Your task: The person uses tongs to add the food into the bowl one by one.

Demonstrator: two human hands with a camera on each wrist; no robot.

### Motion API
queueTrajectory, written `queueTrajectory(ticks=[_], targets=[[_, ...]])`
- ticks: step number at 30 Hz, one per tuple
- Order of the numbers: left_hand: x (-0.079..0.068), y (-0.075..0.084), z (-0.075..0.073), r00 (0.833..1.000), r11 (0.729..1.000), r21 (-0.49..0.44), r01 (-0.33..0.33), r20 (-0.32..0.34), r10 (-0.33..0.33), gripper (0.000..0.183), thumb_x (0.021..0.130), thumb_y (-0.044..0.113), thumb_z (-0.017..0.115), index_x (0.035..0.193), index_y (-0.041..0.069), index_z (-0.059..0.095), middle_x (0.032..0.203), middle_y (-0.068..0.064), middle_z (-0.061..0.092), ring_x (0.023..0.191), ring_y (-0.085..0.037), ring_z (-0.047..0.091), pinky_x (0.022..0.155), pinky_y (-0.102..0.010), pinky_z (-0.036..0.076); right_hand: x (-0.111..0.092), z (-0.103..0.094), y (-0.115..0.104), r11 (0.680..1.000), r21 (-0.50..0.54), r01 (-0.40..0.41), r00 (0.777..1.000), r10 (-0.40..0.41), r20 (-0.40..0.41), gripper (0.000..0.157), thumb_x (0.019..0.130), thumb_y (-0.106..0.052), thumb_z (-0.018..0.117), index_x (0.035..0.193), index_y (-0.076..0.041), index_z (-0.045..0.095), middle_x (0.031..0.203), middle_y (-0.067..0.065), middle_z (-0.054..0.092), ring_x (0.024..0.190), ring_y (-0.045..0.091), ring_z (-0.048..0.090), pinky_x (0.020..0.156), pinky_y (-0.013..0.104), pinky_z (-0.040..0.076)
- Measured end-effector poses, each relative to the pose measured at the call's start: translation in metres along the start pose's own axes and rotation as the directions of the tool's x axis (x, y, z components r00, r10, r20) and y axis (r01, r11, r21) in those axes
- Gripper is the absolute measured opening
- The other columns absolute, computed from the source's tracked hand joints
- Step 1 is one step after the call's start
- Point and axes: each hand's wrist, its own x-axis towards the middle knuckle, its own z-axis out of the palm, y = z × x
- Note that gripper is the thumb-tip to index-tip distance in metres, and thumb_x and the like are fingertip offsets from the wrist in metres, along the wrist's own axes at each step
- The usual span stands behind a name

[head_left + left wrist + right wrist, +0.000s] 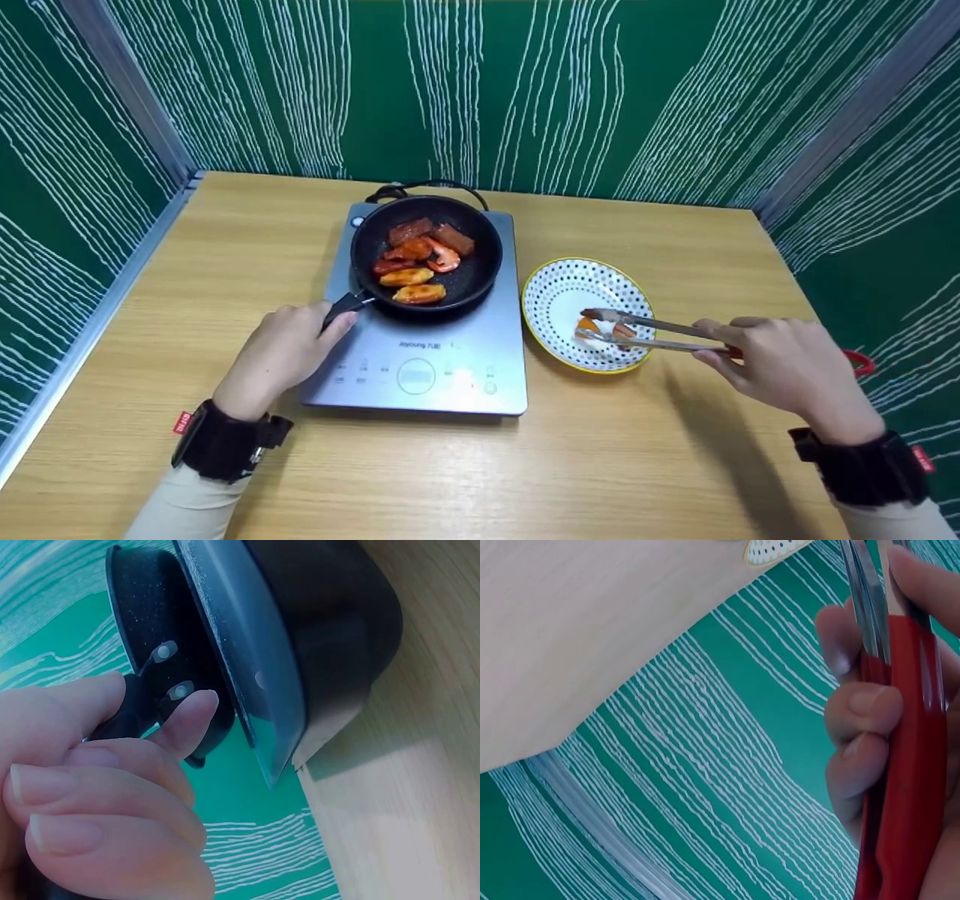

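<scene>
My left hand point(281, 352) grips the black handle point(346, 309) of a frying pan point(474, 279) standing on an induction cooktop point(360, 390). In the pan lie two brown slabs point(454, 239), a shrimp point(445, 257), reddish-brown pieces point(409, 250) and two golden-brown pieces point(420, 293). My right hand point(787, 367) holds metal tongs point(679, 328), whose red handle point(913, 757) fills the palm in the right wrist view. The tong tips are apart over a spotted, yellow-rimmed plate point(541, 307). Around the tips show an orange piece point(588, 325) and a reddish-brown piece point(623, 331); I cannot tell whether the tongs pinch them.
The wooden table point(645, 465) carries the cooktop left of the plate. A black cable point(442, 182) loops behind the cooktop. Green panels point(510, 97) with white wavy lines wall in the back and both sides.
</scene>
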Motion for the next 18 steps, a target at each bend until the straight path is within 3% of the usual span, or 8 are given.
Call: queueTrajectory(ticks=[6,18], targets=[[0.0007,-0.0016,0.0005,0.999,1.000,0.002,-0.024,-0.023,0.024,0.039,0.102,0.046,0.047,0.083,0.012,0.054,0.066,-0.001,0.040,0.056,-0.019,0.044,0.052,-0.031,0.031,0.0040,0.0019,-0.0035,1.000,-0.009,-0.016,1.000,0.017,0.018,0.035,0.082,-0.046,0.076,0.109,-0.025,0.071,0.058,-0.009,0.052,0.043,0.005,0.033,0.040,0.023,0.026],[0.0010,-0.0016,0.0007,1.000,1.000,-0.002,-0.018,-0.008,0.018,0.039,0.102,0.046,0.046,0.086,0.012,0.055,0.066,-0.002,0.042,0.058,-0.020,0.046,0.053,-0.032,0.033,0.0003,0.0054,-0.0033,1.000,0.007,-0.021,0.999,0.021,0.028,0.033,0.083,-0.044,0.077,0.109,-0.026,0.071,0.062,-0.005,0.060,0.044,0.004,0.037,0.040,0.021,0.027]])
